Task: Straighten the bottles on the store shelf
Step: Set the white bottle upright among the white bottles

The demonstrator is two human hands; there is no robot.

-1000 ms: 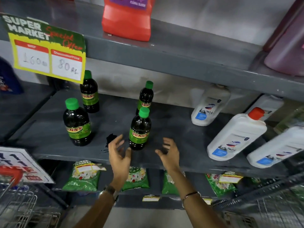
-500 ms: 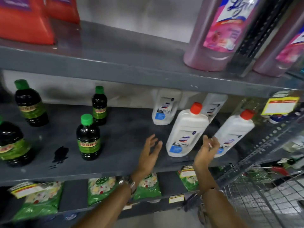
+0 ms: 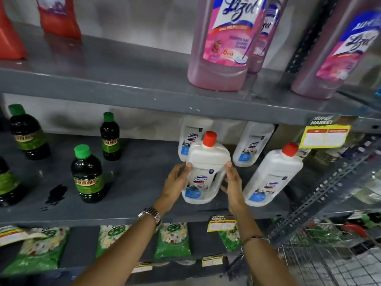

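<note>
A white Domex bottle [image 3: 206, 172] with a red cap stands near the front of the grey middle shelf [image 3: 134, 178]. My left hand [image 3: 177, 182] presses its left side and my right hand [image 3: 233, 182] presses its right side, so both hands grip it. A second red-capped white bottle [image 3: 272, 178] leans to the right of it. Two more white bottles [image 3: 252, 144] stand behind, their tops hidden by the upper shelf. Dark bottles with green caps [image 3: 87, 176] stand on the left of the same shelf.
Pink Lizol bottles [image 3: 224, 42] and red containers [image 3: 59, 17] stand on the upper shelf. Green packets [image 3: 173, 240] lie on the lower shelf. A yellow price tag [image 3: 325, 135] hangs at the right. A wire cart [image 3: 329, 263] is at the bottom right. A dark stain [image 3: 55, 195] marks the middle shelf.
My view has shifted right, away from the dark bottles. Both hands moved forward and closed on the sides of the front white bottle, which now stands more upright.
</note>
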